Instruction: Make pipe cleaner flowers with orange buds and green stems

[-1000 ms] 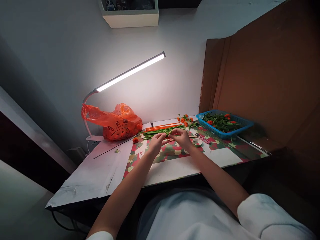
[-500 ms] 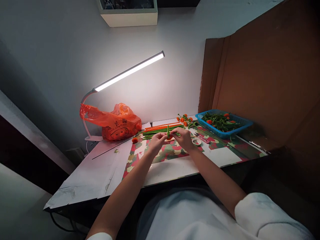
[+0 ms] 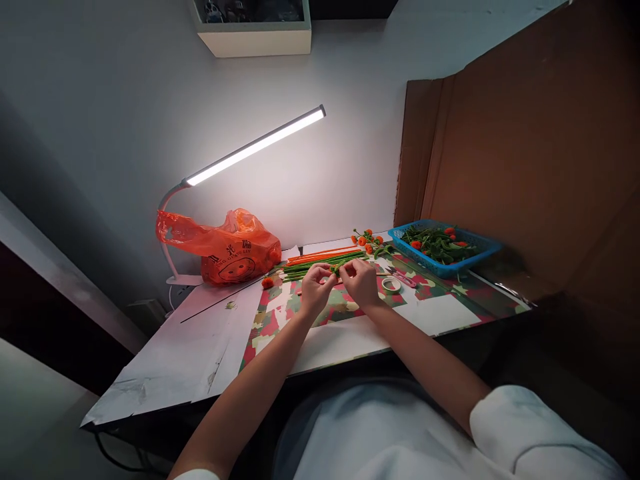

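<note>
Both hands meet over the middle of the patterned mat. My left hand (image 3: 317, 288) is closed, its thumb and fingertips pinching a small green pipe cleaner piece (image 3: 336, 269). My right hand (image 3: 361, 283) pinches the same piece from the other side, fingers curled. Fingertips cover most of it, so its full shape is hidden. Just behind the hands lies a bundle of green pipe cleaners (image 3: 300, 269), with orange pipe cleaners (image 3: 323, 254) farther back. Close to my right hand are a roll of pale tape (image 3: 391, 285) and pink-handled scissors (image 3: 406, 279).
A blue basket (image 3: 445, 269) with leafy greens and orange flowers stands at the right, by a cardboard sheet (image 3: 525, 160). Orange flowers (image 3: 367, 240) lie at the back. An orange plastic bag (image 3: 240, 253) and a lit lamp (image 3: 257, 145) stand at the left, near a single orange flower (image 3: 267, 283).
The green piece, upright with orange beneath it before, now sits lower and mostly hidden between the fingertips. Both hands have turned slightly, and the view has shifted a little.
</note>
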`<state>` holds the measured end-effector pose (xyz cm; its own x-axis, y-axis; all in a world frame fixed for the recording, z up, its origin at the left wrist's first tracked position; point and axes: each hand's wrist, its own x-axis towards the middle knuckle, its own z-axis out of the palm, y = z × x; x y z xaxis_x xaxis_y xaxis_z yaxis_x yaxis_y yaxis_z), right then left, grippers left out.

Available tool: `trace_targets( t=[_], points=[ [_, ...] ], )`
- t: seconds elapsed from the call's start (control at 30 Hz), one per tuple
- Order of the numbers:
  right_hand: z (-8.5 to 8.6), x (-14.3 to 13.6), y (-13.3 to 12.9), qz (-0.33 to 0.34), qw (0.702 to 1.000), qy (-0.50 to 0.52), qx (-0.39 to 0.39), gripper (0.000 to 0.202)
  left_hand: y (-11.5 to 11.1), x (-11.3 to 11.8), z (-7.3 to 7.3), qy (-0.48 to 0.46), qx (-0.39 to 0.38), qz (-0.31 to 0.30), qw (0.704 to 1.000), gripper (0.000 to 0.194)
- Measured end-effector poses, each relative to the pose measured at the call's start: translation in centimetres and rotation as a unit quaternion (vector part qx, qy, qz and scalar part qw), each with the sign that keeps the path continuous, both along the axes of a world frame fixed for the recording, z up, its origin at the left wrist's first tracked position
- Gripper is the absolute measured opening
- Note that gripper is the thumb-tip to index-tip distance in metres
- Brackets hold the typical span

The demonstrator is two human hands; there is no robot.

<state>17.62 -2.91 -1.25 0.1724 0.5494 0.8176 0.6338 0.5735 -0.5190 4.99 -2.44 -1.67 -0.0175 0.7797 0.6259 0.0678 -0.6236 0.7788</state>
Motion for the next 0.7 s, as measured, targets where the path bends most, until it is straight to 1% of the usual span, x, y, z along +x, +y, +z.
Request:
trace_targets(
  t=[0.07, 0.17, 0.23, 0.3, 0.37, 0.43, 0.53, 0.6, 0.67, 0.7],
  points=[
    [-0.1, -0.4, -0.3, 0.001, 1.0, 0.02, -0.014, 0.018, -0.3, 0.1, 0.0, 0.013, 0.016, 0.036, 0.999, 0.015],
    [-0.2, -1.0, -0.8, 0.027, 0.999, 0.024, -0.013, 0.017, -0.4, 0.2, 0.2, 0.007, 0.026, 0.08, 0.996, 0.014],
    [-0.3, -1.3, -1.0, 0.04, 0.999, 0.011, -0.005, 0.017, -0.3, 0.2, 0.2, -0.003, 0.027, 0.09, 0.996, 0.013],
    [-0.3, -1.6, -1.3, 0.052, 0.999, -0.003, 0.005, 0.017, -0.1, 0.1, 0.1, -0.014, 0.024, 0.085, 0.996, 0.012],
    [-0.3, -1.7, -1.4, 0.064, 0.998, -0.002, 0.013, 0.018, 0.2, 0.0, 0.1, -0.036, 0.013, 0.069, 0.997, 0.014],
    [-0.2, -1.4, -1.3, 0.09, 0.996, 0.007, 0.014, 0.018, 0.4, -0.1, 0.2, -0.075, -0.016, 0.038, 0.996, 0.018],
    [0.3, -0.4, -0.8, 0.153, 0.988, 0.028, -0.002, 0.012, 0.4, -0.4, 0.6, -0.135, -0.095, -0.043, 0.985, 0.028],
    [0.7, 0.5, -0.4, 0.179, 0.982, 0.062, -0.026, 0.009, 0.3, -0.6, 1.1, -0.149, -0.144, -0.092, 0.974, 0.031],
    [1.0, 1.2, -0.1, 0.222, 0.972, 0.066, -0.034, 0.015, 0.1, -0.8, 1.5, -0.145, -0.172, -0.116, 0.968, 0.031],
    [1.2, 1.5, 0.0, 0.242, 0.968, 0.056, -0.032, 0.013, 0.0, -0.9, 1.6, -0.14, -0.18, -0.121, 0.966, 0.031]
  ],
)
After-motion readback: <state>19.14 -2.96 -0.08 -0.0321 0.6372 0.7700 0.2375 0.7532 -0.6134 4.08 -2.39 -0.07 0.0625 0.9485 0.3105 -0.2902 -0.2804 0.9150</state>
